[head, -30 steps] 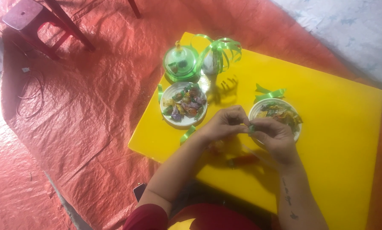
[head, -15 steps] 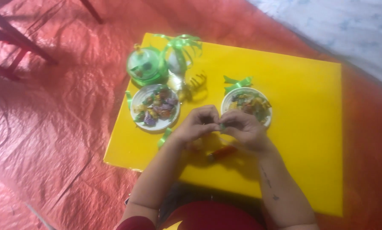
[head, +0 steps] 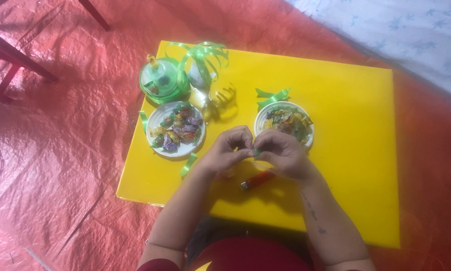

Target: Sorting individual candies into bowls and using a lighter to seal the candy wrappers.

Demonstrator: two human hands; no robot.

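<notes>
Your left hand point(head: 225, 150) and right hand point(head: 280, 153) meet over the yellow tabletop point(head: 346, 100), both pinching a small green foil-wrapped sweet point(head: 256, 151) between fingertips; it looks light, crinkly and slippery, so grip it by its twisted ends.

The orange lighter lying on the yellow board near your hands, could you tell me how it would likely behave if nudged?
The small orange lighter lies flat on its side on the smooth yellow board, so it would probably slide rather than tip. It looks slim and likely light. Its shape is too blurred to tell whether it might roll.
</notes>
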